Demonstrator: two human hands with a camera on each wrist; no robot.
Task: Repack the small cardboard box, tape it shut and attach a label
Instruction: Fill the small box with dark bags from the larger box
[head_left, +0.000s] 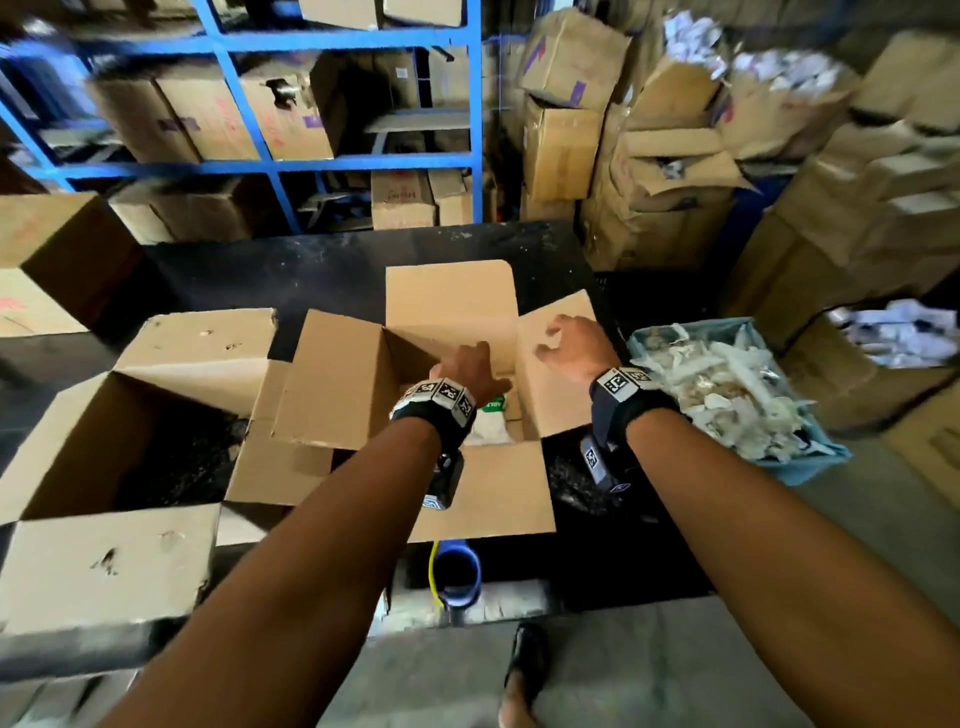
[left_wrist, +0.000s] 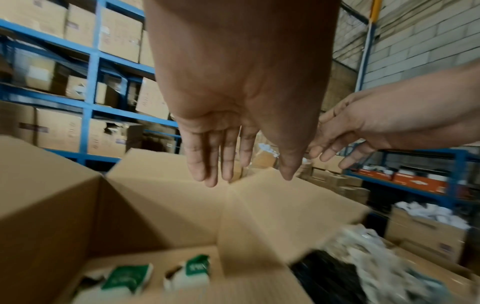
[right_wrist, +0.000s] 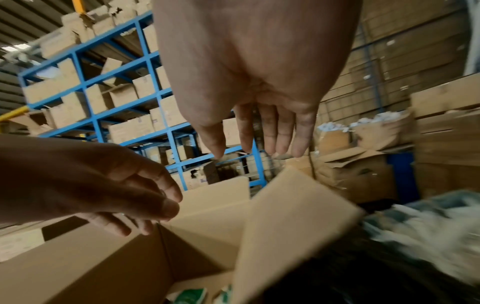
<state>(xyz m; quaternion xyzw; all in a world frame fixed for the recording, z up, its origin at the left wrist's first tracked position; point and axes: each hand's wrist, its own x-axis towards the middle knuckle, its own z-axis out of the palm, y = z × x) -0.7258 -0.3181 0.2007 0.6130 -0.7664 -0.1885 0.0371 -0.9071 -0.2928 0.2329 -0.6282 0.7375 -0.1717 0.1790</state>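
Note:
A small cardboard box (head_left: 452, 306) stands on the black table (head_left: 322, 270) with all its flaps up or spread. Inside it lie white packs with green print (left_wrist: 124, 279) (head_left: 491, 415). My left hand (head_left: 470, 366) hovers over the box opening, fingers (left_wrist: 223, 160) straight and holding nothing. My right hand (head_left: 569, 343) hangs above the right flap (head_left: 550, 384), fingers (right_wrist: 270, 133) relaxed and spread, not touching it as far as I can tell. The right flap (right_wrist: 293, 222) stands tilted up. A blue tape roll (head_left: 457, 574) stands at the table's near edge.
A larger open carton (head_left: 135, 431) sits left of the small box. A blue bin of white scraps (head_left: 727, 389) stands to the right. Blue shelving (head_left: 260, 104) and stacked cartons (head_left: 665, 171) fill the back. A sandalled foot (head_left: 522, 675) shows on the floor.

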